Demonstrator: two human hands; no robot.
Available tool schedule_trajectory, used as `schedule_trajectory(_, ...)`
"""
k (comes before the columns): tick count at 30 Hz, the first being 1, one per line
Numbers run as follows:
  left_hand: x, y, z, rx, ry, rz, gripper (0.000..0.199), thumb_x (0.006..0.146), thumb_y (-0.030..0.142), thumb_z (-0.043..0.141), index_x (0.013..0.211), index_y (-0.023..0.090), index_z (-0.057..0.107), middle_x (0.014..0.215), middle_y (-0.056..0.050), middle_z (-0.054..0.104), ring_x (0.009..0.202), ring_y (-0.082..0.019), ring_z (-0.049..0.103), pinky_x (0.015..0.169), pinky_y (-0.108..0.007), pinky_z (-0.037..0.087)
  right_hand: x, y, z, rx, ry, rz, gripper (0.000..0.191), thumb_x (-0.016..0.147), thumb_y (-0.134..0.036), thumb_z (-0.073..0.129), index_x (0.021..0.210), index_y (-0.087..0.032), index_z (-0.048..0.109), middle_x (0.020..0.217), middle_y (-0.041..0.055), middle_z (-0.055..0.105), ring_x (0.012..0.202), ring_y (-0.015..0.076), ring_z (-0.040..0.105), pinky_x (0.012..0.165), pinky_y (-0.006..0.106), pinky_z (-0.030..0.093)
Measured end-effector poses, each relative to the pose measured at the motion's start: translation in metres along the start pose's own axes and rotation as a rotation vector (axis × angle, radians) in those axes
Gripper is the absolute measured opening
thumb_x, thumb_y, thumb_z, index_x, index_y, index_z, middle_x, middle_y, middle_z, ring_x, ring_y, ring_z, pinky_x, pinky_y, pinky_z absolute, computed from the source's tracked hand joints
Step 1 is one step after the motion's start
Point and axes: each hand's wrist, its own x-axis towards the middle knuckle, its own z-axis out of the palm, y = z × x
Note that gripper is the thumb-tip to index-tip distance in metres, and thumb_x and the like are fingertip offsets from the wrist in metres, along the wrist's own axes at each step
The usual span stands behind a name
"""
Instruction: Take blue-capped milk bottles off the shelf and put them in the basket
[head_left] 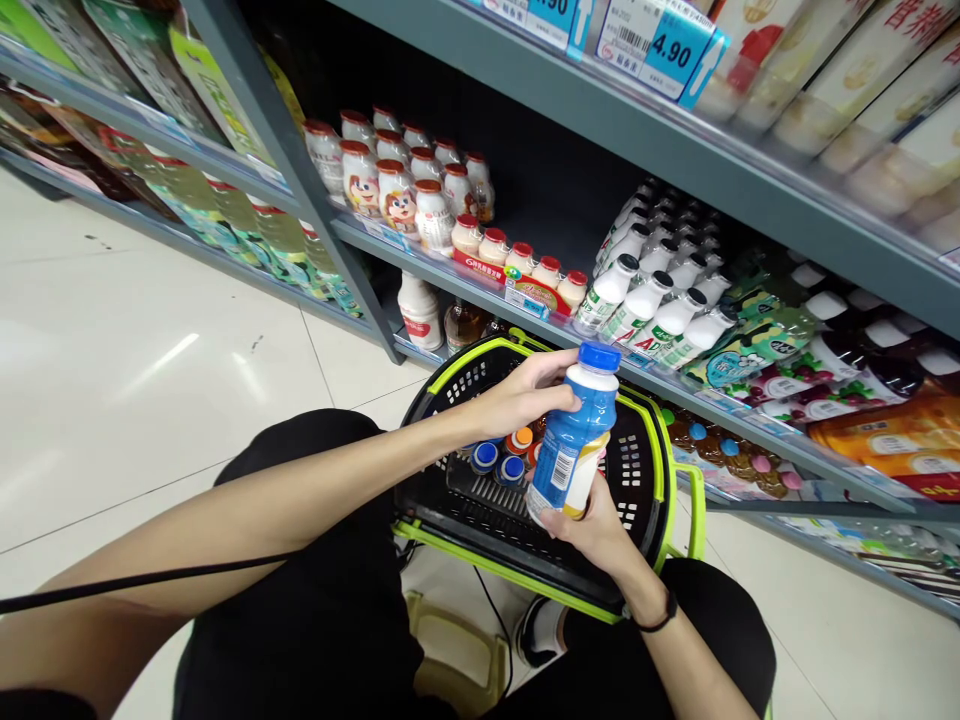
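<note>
A blue and white plastic drink bottle [574, 430] with a blue cap is held tilted above the basket. My left hand [529, 393] is closed around its upper part, with the thumb on the blue label just below the neck. Low on the bottle, my right hand [596, 525] grips the base from the right side. Beneath them is a black shopping basket [457, 385] with lime-green trim. Inside it stand several bottles with blue caps [484, 456] and orange caps [519, 440], partly hidden by the held bottle.
Beyond the basket runs a grey shelf [555, 325]. It carries red-capped bottles [394, 190], a row of small yogurt drinks [521, 258] and white bottles with dark caps [637, 305]. Price tags [660, 45] line the upper shelf edge. A stool [457, 650] shows below the basket.
</note>
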Motion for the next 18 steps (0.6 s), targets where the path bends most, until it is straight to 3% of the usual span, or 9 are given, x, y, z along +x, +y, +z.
schedule_trajectory(10,-0.0007,0.0,0.0005,-0.013,0.006,-0.013,0.041,0.075,0.027,0.066,0.114,0.014,0.07,0.11,-0.011,0.074,0.109,-0.027,0.064,0.1,-0.043,0.048,-0.0009,0.005,-0.0007,-0.013,0.017,0.008,0.071,0.069,-0.052,0.088,0.125,-0.019,0.06,0.116,0.0104,0.073,0.098,0.0242,0.069,0.091,0.04,0.056)
schedule_trajectory(18,-0.0002,-0.0011,0.0,-0.011,0.002,-0.009,0.044,0.075,0.027,0.066,0.116,0.014,0.07,0.109,-0.01,0.074,0.106,-0.026,0.064,0.098,-0.041,0.048,-0.0008,0.0056,-0.0003,-0.006,0.02,0.008,0.07,0.069,-0.052,0.089,0.125,-0.02,0.061,0.113,0.0097,0.074,0.094,0.0241,0.07,0.086,0.04,0.058)
